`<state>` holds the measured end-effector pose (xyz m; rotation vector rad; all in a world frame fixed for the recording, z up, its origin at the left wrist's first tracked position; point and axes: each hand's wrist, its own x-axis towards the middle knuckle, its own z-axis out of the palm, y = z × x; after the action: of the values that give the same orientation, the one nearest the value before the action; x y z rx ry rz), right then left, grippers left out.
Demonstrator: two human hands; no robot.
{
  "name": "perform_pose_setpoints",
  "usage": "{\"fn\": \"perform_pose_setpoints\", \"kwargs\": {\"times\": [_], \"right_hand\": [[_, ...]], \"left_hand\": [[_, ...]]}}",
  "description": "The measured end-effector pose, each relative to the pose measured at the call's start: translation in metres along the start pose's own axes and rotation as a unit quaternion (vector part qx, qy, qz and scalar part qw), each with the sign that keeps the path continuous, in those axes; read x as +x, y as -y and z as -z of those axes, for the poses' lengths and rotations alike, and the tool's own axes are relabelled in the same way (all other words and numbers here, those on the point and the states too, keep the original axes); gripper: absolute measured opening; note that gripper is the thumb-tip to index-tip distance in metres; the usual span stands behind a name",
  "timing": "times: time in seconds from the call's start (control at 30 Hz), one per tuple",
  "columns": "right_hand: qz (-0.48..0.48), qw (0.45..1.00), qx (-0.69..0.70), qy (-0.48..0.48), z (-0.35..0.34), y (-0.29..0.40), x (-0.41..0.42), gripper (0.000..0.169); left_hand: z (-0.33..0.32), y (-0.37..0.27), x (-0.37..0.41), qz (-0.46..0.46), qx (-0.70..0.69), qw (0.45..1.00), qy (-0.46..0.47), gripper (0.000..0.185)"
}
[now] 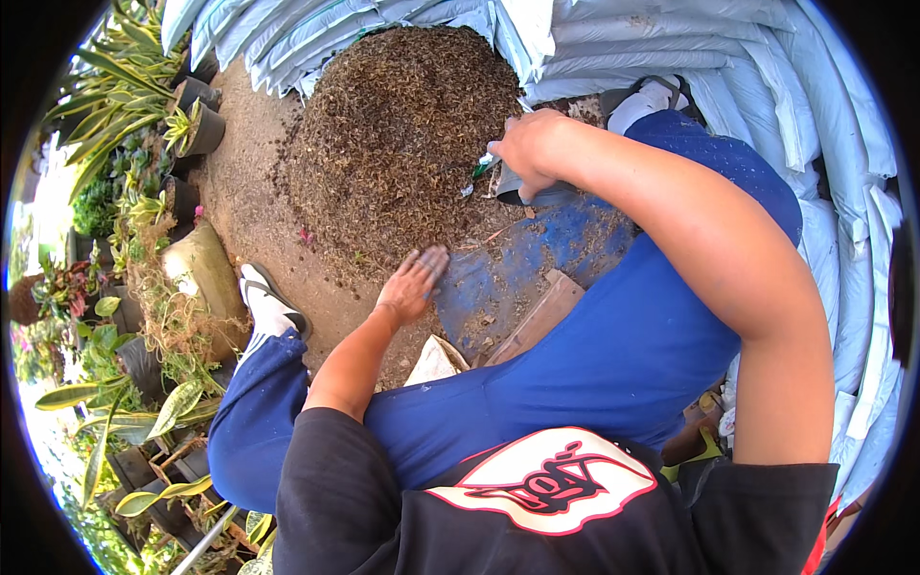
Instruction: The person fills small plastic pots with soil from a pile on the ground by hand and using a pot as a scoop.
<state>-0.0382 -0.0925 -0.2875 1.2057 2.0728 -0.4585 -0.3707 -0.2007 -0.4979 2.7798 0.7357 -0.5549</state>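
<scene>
A large mound of dark brown potting mix lies on the ground in front of me. My left hand is at the mound's near edge, palm down with its fingers stretched forward, beside a dirty blue sheet. My right hand is at the mound's right side, over a dark grey round container. A white and green plastic piece shows beside its fingertips. Whether the right fingers grip the container or the plastic piece is unclear, since the hand covers part of both.
Stacked white filled bags curve around the far and right sides. Potted plants line the left, beside a filled sack. A wooden board and a white folded bag lie close before my legs.
</scene>
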Motion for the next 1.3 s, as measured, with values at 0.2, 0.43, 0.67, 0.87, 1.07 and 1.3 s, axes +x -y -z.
{"fn": "perform_pose_setpoints", "kwargs": {"times": [0.2,0.43,0.67,0.87,1.07,1.3], "right_hand": [[0.006,1.000,-0.012,0.026,-0.002,0.000,0.012,0.083],[-0.005,1.000,-0.014,0.002,0.017,0.008,0.016,0.084],[0.006,1.000,-0.023,0.005,0.015,0.013,0.021,0.088],[-0.017,0.999,-0.021,0.018,0.019,0.010,0.020,0.090],[-0.012,1.000,-0.017,0.021,-0.001,0.006,0.020,0.088],[-0.166,0.982,0.039,0.080,-0.037,-0.021,0.025,0.088]], "left_hand": [[0.036,-0.013,0.028,-0.027,0.015,0.999,-0.021,0.074],[0.017,-0.032,0.051,-0.061,-0.004,0.998,0.019,0.068],[0.025,-0.036,0.071,0.018,-0.016,0.991,-0.129,0.066],[0.024,-0.047,0.078,0.119,-0.004,0.991,-0.060,0.044],[0.016,-0.030,0.076,0.094,-0.088,0.986,-0.109,0.022],[0.037,-0.024,0.078,0.063,-0.335,0.940,-0.009,0.018]]}}
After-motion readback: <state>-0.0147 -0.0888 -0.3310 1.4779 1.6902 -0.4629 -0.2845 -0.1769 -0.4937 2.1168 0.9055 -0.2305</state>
